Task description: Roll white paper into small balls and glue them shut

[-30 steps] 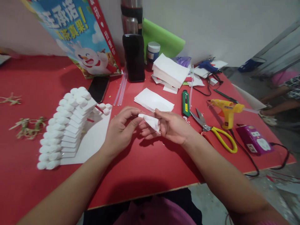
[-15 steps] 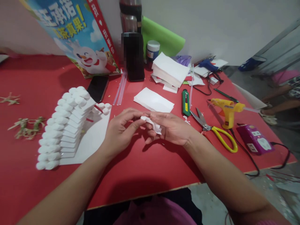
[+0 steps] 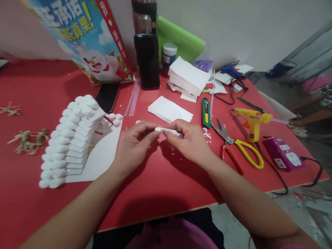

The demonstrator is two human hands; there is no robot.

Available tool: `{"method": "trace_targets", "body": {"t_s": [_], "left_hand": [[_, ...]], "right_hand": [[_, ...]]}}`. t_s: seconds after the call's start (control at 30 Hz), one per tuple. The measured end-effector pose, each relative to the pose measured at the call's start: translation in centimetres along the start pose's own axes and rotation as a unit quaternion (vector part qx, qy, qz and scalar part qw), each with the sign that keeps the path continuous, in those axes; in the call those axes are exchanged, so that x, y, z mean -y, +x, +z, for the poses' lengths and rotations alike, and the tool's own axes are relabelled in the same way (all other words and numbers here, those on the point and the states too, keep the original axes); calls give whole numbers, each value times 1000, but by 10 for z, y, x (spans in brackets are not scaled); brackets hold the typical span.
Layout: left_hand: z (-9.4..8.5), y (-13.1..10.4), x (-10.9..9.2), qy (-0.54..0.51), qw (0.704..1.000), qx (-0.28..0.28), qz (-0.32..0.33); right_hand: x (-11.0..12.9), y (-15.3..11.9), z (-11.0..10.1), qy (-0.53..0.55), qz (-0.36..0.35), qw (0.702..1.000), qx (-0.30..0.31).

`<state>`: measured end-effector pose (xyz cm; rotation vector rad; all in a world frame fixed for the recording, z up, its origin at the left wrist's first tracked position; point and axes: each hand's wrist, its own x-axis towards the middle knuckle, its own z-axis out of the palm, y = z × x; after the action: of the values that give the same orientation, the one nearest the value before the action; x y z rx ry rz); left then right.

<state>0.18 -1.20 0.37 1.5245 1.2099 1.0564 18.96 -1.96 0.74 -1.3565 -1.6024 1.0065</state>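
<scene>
- A small white paper piece (image 3: 174, 132), rolled or folded, is held above the table on the near side of the white paper stack (image 3: 169, 109), the landmark here.
- The left hand (image 3: 135, 142) pinches its left end between thumb and fingers.
- The right hand (image 3: 191, 141) grips its right part, thumb on the near side; the hands are close together.
- Right of the stack lies a green cutter (image 3: 205, 112); farther right, scissors (image 3: 229, 140) with open blades, a yellow glue gun (image 3: 254, 119) and a purple socket box (image 3: 284, 154).
- Left of the stack stands a tiered white model (image 3: 74, 141) with rounded pieces.
- Behind the stack: a bigger paper pile (image 3: 190, 77).
</scene>
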Motion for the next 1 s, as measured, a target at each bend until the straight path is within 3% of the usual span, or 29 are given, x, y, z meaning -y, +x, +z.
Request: {"method": "trace_targets", "body": {"t_s": [0.17, 0.37, 0.5, 1.0], "left_hand": [[5, -3, 1, -50, 998, -30, -1], [-3, 0, 2, -96, 995, 10, 26], [-5, 1, 1, -97, 994, 42, 14], [0, -3, 8, -36, 995, -5, 97]], "right_hand": [[0, -6, 3, -91, -155, 982, -49], [0, -4, -12, -125, -247, 960, 35], [-4, -2, -16, -122, -264, 956, 51], [1, -3, -11, -121, -268, 955, 31]]}}
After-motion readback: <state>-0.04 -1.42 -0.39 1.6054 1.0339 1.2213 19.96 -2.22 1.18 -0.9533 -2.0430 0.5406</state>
